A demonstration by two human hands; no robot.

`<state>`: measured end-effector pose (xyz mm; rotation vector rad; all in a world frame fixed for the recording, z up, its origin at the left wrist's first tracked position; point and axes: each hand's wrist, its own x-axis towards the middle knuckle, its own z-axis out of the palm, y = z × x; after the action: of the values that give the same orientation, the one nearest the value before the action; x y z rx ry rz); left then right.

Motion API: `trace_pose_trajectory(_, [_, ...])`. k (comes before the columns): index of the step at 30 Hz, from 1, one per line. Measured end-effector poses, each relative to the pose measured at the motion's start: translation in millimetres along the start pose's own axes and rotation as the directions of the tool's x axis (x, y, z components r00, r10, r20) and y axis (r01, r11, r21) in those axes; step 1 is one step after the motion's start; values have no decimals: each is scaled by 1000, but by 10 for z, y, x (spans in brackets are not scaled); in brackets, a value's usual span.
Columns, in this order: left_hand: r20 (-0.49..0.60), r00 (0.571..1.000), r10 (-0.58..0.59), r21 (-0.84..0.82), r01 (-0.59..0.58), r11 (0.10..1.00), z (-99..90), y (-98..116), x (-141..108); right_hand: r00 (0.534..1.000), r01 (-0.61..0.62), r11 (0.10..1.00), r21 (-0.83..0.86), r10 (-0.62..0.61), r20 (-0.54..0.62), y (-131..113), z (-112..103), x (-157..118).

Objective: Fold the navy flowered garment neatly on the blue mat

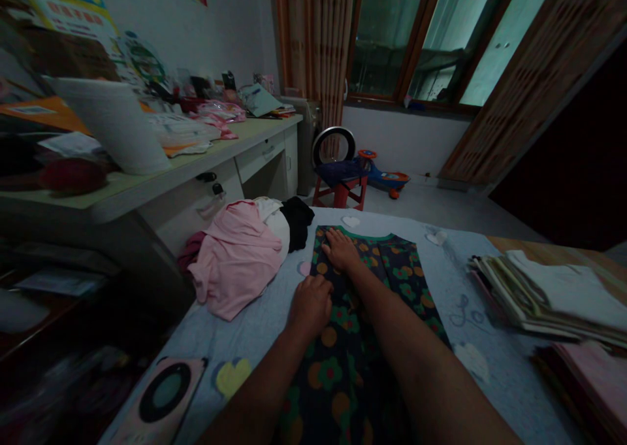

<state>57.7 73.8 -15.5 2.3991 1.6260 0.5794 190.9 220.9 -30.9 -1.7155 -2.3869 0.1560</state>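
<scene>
A dark garment (404, 275) with green flowers and orange dots lies spread on the light blue bedcover (264, 340), its green neckline at the far end. My right hand (339, 249) rests on its upper left part, fingers apart and flat on the cloth. Nearer to me, my left hand (313, 303) is at the garment's left edge, its fingers curled down against the fabric. Whether the left fingers pinch any cloth is hidden.
Left of the garment sits a heap of pink clothing (240, 255) with a black piece (297, 223). Folded clothes (563, 295) are stacked at the right. A phone (164, 399) lies at the lower left. A cluttered desk (196, 164) and a red stool (340, 193) stand beyond.
</scene>
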Motion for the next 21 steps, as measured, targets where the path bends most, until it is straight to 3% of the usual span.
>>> trace_pose_trajectory(7, [6, 1000, -3, -5, 3, 1000, -8, 4, -2, 995, 42, 999, -8, -43, -89, -16, -18, -166])
trace_pose_trajectory(21, [-19, 1000, 24, 4, -24, 1000, 2, -25, 1, 995, 49, 997, 56, -53, 85, -65, -72, -744])
